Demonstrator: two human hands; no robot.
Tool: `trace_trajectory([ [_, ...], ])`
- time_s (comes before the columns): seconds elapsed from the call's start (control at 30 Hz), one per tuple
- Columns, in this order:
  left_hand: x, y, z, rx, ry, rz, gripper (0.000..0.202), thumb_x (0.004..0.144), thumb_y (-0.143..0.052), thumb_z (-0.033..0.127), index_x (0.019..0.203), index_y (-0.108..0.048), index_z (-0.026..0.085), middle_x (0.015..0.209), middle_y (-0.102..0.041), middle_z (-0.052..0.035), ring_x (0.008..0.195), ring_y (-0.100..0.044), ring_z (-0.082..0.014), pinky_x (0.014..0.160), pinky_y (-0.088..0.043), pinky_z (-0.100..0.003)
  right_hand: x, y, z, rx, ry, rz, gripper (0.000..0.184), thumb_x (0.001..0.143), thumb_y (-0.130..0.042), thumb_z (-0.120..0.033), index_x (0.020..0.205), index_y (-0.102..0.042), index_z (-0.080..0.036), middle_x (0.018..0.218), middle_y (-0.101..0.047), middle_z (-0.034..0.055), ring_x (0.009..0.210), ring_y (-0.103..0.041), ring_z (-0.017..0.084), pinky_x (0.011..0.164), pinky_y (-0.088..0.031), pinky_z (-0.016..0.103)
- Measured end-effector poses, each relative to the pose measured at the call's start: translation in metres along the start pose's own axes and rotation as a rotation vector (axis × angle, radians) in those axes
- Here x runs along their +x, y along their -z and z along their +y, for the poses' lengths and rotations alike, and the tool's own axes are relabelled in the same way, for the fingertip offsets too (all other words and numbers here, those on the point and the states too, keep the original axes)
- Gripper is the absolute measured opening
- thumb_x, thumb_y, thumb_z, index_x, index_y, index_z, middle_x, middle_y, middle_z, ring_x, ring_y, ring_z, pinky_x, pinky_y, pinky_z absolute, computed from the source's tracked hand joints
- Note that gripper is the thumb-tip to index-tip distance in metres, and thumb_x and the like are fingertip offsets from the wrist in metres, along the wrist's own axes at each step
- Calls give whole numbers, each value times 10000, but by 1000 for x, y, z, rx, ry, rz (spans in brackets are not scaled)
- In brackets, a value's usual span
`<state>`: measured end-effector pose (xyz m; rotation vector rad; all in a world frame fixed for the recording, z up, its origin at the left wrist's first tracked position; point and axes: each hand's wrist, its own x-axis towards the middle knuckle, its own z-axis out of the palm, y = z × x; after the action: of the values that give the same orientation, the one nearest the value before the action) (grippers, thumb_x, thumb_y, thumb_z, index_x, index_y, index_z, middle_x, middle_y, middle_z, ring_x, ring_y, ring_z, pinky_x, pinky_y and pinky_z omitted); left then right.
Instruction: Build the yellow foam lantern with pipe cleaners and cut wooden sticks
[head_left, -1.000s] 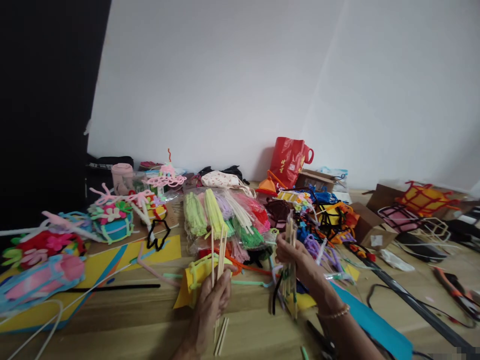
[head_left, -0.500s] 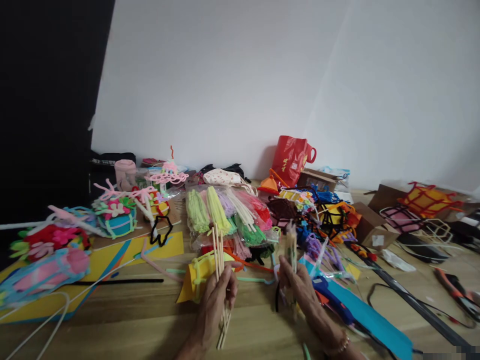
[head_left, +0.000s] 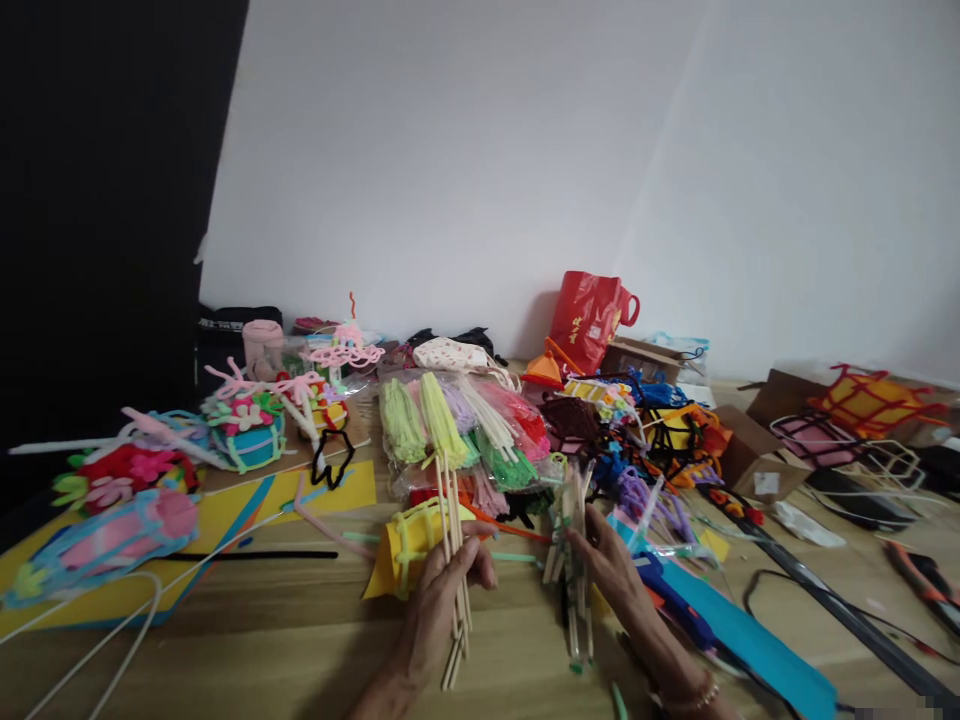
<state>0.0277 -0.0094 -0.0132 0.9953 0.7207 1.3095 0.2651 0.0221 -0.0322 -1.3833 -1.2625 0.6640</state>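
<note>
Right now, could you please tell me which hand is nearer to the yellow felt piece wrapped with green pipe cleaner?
The left hand is nearer, at the right edge of the yellow felt piece. The right hand is well off to the piece's right.

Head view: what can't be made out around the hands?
- Left hand: fingers hide the middle of the wooden sticks, so they can't be counted.
- Right hand: fingers cover part of the stick bundle; any joints there are hidden.
- Blue tool: right forearm and clutter hide part of it; exact kind unclear.
- Right wrist: cut off by the bottom edge.
</note>
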Motion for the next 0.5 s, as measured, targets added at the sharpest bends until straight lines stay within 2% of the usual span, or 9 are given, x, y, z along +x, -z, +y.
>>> trace_trajectory([
  [0.07,1,-2,3,-55,-5,2,281,840,-576,404,994,-632,176,634,-591,13,638,-539,-152,690,-421,-284,-5,0,-13,-27,53,50,528,665,-690,-500,1109,-606,-228,1333,-516,118,1281,-388,354,1037,-340,486],
  [0.1,2,-3,6,-88,-7,6,277,831,-589,401,984,-633,174,623,-586,15,629,-537,-149,684,-422,-281,-10,-3,-22,-23,71,57,567,686,-675,-503,1177,-574,-236,1419,-433,102,1350,-296,334,1086,-280,479],
  [0.13,2,-5,10,-122,-8,13,274,820,-604,397,975,-633,173,614,-580,17,623,-535,-146,678,-424,-278,-16,-8,-30,-12,84,40,600,709,-662,-505,1233,-541,-238,1454,-394,86,1375,-263,312,1113,-238,472],
  [0.17,2,-8,15,-155,-10,23,275,808,-620,394,971,-630,172,607,-576,19,618,-533,-144,670,-426,-275,-24,-15,-38,54,48,-27,583,753,-636,-496,1269,-516,-252,1445,-419,71,1370,-290,290,1122,-219,466],
  [0.23,2,-14,25,-207,-24,43,286,791,-643,394,970,-622,173,605,-575,20,617,-534,-143,658,-429,-267,-41,-35,-51,323,-154,-219,480,816,-576,-523,1228,-548,-279,1372,-518,52,1303,-415,253,1078,-307,427],
  [0.3,-1,-19,34,-250,-43,50,292,797,-636,409,974,-613,178,611,-576,19,613,-534,-140,638,-429,-256,-59,-60,-56,673,-350,-284,492,780,-567,-611,1091,-619,-234,1219,-637,91,1168,-552,265,980,-410,413],
  [0.37,-3,-23,39,-291,-40,49,291,828,-594,435,988,-604,192,628,-574,21,613,-534,-133,622,-428,-245,-72,-81,-58,881,-531,-369,518,724,-598,-654,955,-661,-195,1050,-705,104,1007,-640,260,891,-464,386],
  [0.43,-6,-26,39,-314,-35,68,299,857,-548,461,1003,-598,204,652,-573,22,626,-535,-123,626,-428,-231,-81,-97,-58,1024,-673,-454,531,700,-616,-661,886,-672,-168,923,-724,98,865,-674,235,818,-490,354],
  [0.5,-8,-28,35,-316,-46,95,318,858,-539,484,992,-603,203,663,-577,19,647,-543,-122,646,-432,-227,-83,-107,-60,1086,-736,-536,544,684,-616,-675,864,-668,-163,840,-722,90,784,-676,230,765,-502,351],
])
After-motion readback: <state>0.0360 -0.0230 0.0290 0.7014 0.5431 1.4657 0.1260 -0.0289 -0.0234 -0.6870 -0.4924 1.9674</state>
